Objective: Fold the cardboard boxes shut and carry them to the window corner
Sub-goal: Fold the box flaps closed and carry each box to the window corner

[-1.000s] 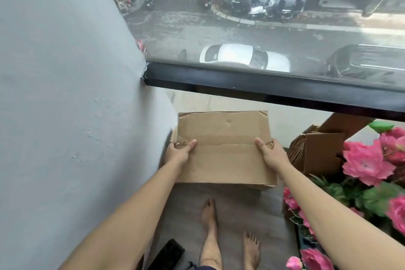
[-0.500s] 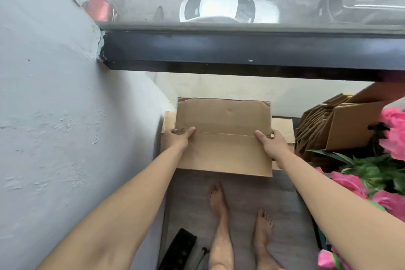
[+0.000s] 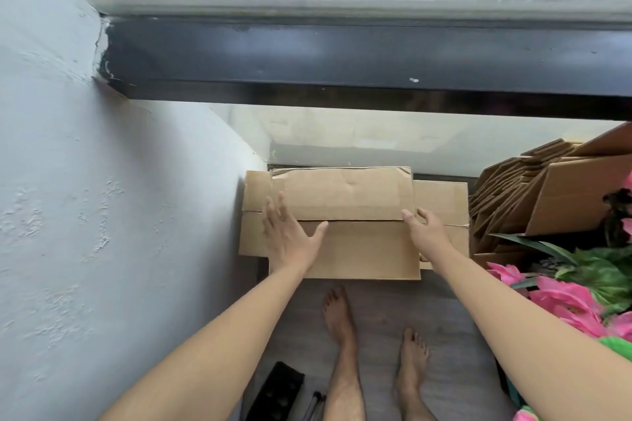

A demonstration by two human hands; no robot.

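Corner: grey wall (image 3: 102, 215) meets window frame (image 3: 342, 55), centre frame.
Top box (image 3: 355, 232): I see it stacked on another box (image 3: 441, 202).
Left hand (image 3: 290, 236): fingers straight, flat on it.
Right hand (image 3: 425, 232): fingers grasping its edge.

Top cardboard box (image 3: 345, 215): plain tan-brown, unprinted. Lower cardboard box (image 3: 441, 202): same tan. Stacked flat cardboard (image 3: 506, 195): brown, ribbed edges. Wall (image 3: 102, 215): pale grey, rough-textured. Window frame (image 3: 342, 58): black. Floor (image 3: 376, 318): grey wood grain. Flowers (image 3: 564, 297): bright pink, green leaves. Object by feet (image 3: 277, 390): black.
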